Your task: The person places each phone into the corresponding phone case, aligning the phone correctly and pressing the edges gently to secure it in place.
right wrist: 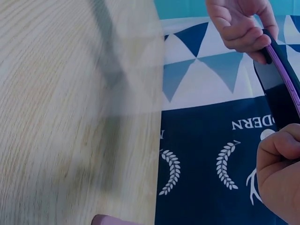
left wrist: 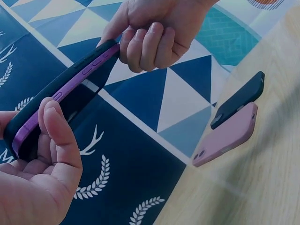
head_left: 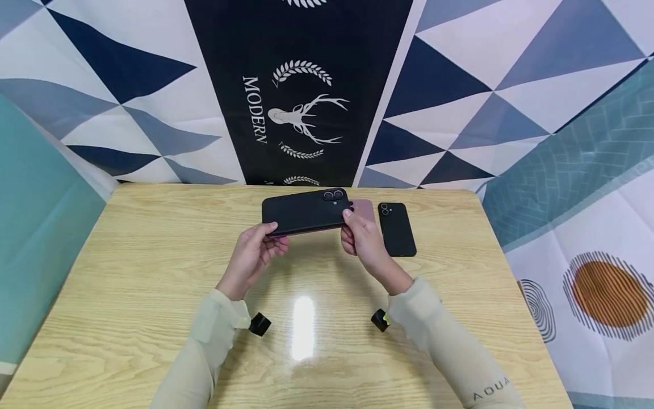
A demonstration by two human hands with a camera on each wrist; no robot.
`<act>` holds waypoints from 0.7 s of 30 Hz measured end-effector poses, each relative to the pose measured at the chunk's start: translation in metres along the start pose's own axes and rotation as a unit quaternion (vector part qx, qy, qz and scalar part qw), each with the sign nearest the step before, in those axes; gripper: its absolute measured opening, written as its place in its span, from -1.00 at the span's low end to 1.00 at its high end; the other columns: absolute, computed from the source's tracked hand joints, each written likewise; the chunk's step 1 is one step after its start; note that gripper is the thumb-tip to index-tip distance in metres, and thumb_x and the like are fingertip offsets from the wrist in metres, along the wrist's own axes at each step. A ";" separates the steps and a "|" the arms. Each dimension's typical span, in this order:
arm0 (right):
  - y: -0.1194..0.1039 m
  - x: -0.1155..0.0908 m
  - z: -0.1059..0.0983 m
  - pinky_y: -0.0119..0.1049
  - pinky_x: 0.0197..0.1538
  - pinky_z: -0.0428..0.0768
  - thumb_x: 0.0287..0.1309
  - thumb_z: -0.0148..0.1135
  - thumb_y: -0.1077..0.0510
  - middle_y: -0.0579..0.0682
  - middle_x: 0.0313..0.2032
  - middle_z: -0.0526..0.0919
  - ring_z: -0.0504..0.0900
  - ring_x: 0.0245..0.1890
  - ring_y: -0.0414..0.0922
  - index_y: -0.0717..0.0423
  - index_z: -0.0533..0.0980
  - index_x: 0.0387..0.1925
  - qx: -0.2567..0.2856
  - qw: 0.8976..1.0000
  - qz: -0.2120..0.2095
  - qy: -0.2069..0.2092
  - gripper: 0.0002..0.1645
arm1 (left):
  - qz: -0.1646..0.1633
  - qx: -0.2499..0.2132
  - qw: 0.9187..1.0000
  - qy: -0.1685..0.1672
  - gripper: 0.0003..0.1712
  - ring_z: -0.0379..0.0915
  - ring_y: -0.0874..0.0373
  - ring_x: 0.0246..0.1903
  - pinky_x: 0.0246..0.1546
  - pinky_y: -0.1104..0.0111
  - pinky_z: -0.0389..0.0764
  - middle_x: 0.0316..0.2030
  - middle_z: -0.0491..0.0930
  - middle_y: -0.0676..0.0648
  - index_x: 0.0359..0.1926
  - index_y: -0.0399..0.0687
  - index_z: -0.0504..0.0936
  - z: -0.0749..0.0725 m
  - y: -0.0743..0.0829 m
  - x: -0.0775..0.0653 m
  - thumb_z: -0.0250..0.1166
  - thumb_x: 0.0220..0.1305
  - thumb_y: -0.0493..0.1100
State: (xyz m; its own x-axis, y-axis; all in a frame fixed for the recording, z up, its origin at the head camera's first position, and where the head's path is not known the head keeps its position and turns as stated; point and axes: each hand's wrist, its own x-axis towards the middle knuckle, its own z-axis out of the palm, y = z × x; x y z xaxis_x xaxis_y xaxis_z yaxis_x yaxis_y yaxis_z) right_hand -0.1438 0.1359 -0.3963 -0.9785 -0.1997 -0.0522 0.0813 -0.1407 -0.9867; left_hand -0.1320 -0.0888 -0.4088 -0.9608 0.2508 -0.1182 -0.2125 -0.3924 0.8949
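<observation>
Both hands hold a purple-sided phone point(left wrist: 70, 89) in a black phone case point(head_left: 301, 213) level above the back of the table. The camera end is at the right, and the case's back faces up in the head view. Along one long side, the purple edge shows below the case in the left wrist view. My left hand point(head_left: 250, 255) grips the left end, thumb on top and fingers beneath. At the camera end, my right hand point(head_left: 367, 238) pinches the corner with its thumb on top. The dark screen point(right wrist: 276, 89) faces down.
A pink phone or case point(head_left: 365, 209) lies on the wooden table point(head_left: 153, 284), partly hidden behind the held phone. To its right lies a black phone or case point(head_left: 398, 233). Patterned cloth point(head_left: 449, 102) hangs along the table's back edge.
</observation>
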 end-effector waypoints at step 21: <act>0.003 0.004 0.002 -0.51 -0.76 0.00 0.38 -0.17 0.09 -0.24 -0.85 0.11 0.07 -0.88 -0.37 0.01 0.07 -0.84 0.087 0.996 0.030 -0.009 -0.40 | 0.005 -0.001 1.000 0.010 -0.67 0.51 0.27 -0.54 -0.45 0.51 0.56 -0.55 0.62 0.05 -0.43 -0.10 0.57 0.002 -0.005 0.002 -0.08 0.40 -0.21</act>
State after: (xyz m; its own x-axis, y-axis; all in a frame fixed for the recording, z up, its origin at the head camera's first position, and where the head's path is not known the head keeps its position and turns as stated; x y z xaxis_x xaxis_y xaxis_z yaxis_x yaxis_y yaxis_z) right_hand -0.1471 0.1328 -0.3994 -0.9673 -0.2302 -0.1061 0.1730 -0.2937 -0.9401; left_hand -0.1326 -0.0844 -0.4121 -0.9661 0.2295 -0.1182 -0.2036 -0.3962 0.8953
